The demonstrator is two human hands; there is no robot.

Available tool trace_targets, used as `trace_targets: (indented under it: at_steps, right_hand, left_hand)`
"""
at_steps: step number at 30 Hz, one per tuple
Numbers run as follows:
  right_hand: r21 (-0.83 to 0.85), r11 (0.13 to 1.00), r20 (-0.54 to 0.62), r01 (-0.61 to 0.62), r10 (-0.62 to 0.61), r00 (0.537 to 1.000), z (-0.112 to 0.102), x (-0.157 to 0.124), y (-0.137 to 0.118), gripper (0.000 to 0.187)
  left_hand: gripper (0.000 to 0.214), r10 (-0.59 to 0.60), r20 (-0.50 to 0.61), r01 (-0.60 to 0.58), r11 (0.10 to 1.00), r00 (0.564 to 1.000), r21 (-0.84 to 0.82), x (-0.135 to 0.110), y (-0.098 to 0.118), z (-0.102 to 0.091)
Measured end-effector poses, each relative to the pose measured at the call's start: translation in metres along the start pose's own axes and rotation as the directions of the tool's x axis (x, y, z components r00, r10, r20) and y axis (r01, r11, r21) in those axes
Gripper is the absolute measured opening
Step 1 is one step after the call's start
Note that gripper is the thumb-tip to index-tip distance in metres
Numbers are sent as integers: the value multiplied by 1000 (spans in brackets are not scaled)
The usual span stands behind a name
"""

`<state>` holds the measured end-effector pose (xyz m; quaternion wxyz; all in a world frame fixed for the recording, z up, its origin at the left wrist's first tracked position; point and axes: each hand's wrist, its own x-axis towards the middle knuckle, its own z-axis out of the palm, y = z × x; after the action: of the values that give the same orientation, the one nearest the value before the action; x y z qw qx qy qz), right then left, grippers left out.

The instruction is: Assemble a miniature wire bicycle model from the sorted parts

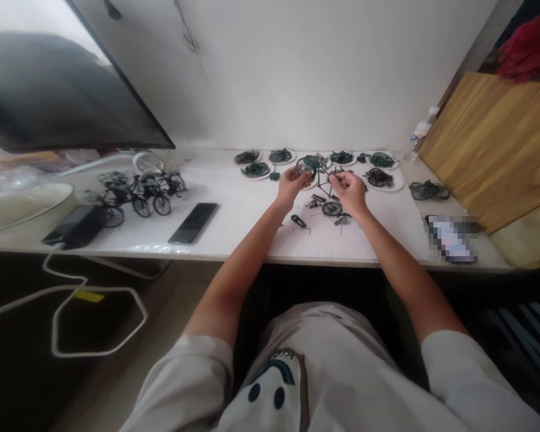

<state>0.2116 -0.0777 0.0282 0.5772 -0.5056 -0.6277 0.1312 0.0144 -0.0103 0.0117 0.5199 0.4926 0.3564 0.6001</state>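
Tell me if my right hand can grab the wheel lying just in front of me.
Probably yes: the wheel lies uncovered close to your right hand, though that hand seems busy with the part-built bike.

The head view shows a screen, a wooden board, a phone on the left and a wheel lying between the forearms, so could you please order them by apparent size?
Largest to smallest:
1. Screen, cut off by the frame
2. Wooden board, also cut off
3. Phone
4. Wheel
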Motion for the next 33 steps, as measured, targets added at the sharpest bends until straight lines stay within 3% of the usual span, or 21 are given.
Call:
trace_targets:
  at_steps: [3,6,9,12,19,26,33]
  right_hand:
    - [-42,999,-44,10,-12,999,-1,1,0,39]
    - [-77,997,-58,20,-24,998,-2,2,1,37]
    - [-82,996,-62,30,-35,997,-2,2,2,33]
    - [-55,996,-45,71,-74,996,-1,0,0,30]
    - [-24,994,116,110,-106,988,-1,-4,-6,32]
    - [19,984,322,177,-173,931,3,-5,5,55]
    - [-125,981,179,146,-122,976,-11,9,11,74]
  left_hand:
    - [55,135,-90,-120,980,987,158,3,-5,-4]
    - [50,225,-98,-192,945,970,265,3,-8,-6]
    - [41,80,71,-93,974,994,209,-3,-4,-3]
    - [53,-49,257,26,996,965,91,-10,4,2]
    - [58,-53,351,72,997,935,-39,-15,15,3]
    - [55,-60,266,61,998,962,7,-11,12,0]
    - [34,-119,156,107,991,981,80,-8,15,-2]
